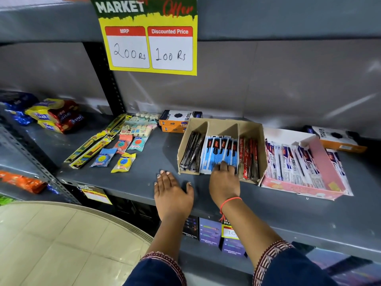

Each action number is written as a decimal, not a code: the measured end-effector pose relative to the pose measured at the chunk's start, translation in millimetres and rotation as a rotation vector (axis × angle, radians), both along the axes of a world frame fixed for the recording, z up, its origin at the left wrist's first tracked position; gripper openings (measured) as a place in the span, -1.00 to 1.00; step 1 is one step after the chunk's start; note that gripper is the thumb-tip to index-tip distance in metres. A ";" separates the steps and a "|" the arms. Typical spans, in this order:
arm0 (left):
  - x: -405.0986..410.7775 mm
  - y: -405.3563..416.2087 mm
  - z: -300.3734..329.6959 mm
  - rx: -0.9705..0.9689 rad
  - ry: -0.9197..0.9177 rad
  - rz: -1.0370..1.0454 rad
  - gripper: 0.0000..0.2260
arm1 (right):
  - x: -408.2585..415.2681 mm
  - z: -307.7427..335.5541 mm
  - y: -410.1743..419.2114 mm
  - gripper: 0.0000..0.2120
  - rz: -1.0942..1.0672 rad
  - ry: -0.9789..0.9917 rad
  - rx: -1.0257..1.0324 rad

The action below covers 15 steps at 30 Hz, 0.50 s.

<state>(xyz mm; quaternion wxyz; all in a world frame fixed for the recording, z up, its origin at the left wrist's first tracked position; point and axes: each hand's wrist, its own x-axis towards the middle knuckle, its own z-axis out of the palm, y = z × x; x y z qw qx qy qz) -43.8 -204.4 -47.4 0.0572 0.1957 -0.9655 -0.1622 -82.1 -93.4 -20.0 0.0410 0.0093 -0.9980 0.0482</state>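
Right hand [224, 182] curls its fingers over blue-and-white pen packets [218, 153] in the middle compartment of a brown cardboard box [254, 129]. Left hand [172, 193] lies flat, fingers straight, on the grey metal shelf [268, 213].

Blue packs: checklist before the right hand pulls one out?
1. Right hand on the blue packs, middle compartment: ok.
2. Grip on a single pack: cannot tell; the fingertips are buried among the pack ends.
3. Left hand free, flat on the shelf: ok.
4. Box braced by a hand: not ok; the left hand lies beside it, apart.
5. Black packs and red packs in their own compartments, away from the fingers: ok.
6. Shelf edge in front of the box free for the pull: ok.
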 end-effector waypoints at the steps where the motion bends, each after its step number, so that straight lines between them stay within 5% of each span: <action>1: -0.3 -0.1 -0.4 -0.001 0.001 0.000 -0.34 | 1.3 -0.3 -0.5 -0.65 -0.020 0.032 -0.010; 7: -0.6 0.8 -0.6 -0.017 -0.006 -0.007 -0.34 | 14.7 2.6 8.3 -0.59 0.070 0.109 -0.022; 15: -0.9 18.7 10.4 0.008 -0.140 -0.008 -0.43 | 29.1 18.5 46.3 -0.54 0.165 0.458 -0.065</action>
